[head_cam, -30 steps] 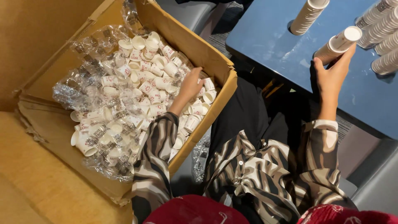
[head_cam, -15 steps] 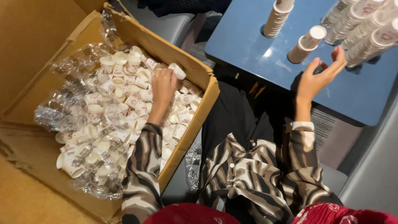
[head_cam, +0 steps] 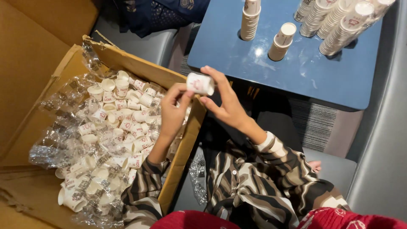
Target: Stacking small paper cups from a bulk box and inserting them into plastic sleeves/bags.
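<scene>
A small white paper cup [head_cam: 200, 83] is held sideways between both hands, above the cardboard box's near wall. My left hand [head_cam: 173, 111] pinches its lower side with thumb and fingers. My right hand [head_cam: 224, 99] grips it from the right, fingers curled over its top. Below my left arm the open cardboard box [head_cam: 182, 146] holds several loose white paper cups [head_cam: 121, 112] lying on crumpled clear plastic wrap [head_cam: 63, 127]. Both sleeves are striped brown and cream.
A blue table [head_cam: 305, 72] stands ahead on the right. On it are a tall cup stack [head_cam: 250, 19], a short leaning stack [head_cam: 282, 41] and several long stacks [head_cam: 339, 21] at the far right. Grey seat cushions [head_cam: 335, 169] lie around it.
My left hand has come up out of the box with a cup. My right hand has left the stacks on the table and met it over the box edge.
</scene>
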